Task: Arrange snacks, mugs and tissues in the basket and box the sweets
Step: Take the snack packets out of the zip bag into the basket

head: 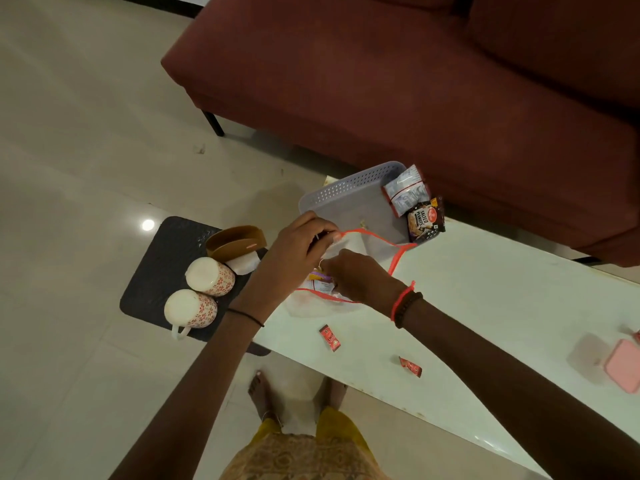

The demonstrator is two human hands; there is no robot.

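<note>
On the white table lies a clear zip pouch with red edging (375,245). My left hand (298,247) pinches its red rim at the mouth. My right hand (360,277) reaches into the pouch, where a small snack packet (320,277) shows beside my fingers; whether it grips anything is hidden. Behind the pouch stands the grey perforated basket (346,192), with a salted peanuts packet (424,220) and a white-and-red packet (405,190) at its right end. Two red sweets (330,337) (410,367) lie loose on the table. Two patterned mugs (209,276) (190,308) rest on a dark mat.
The dark mat (162,268) also carries a brown tissue holder (237,242) with white tissues. A pink box (623,370) and its clear lid (587,358) sit at the table's right edge. A red sofa (415,81) stands behind the table.
</note>
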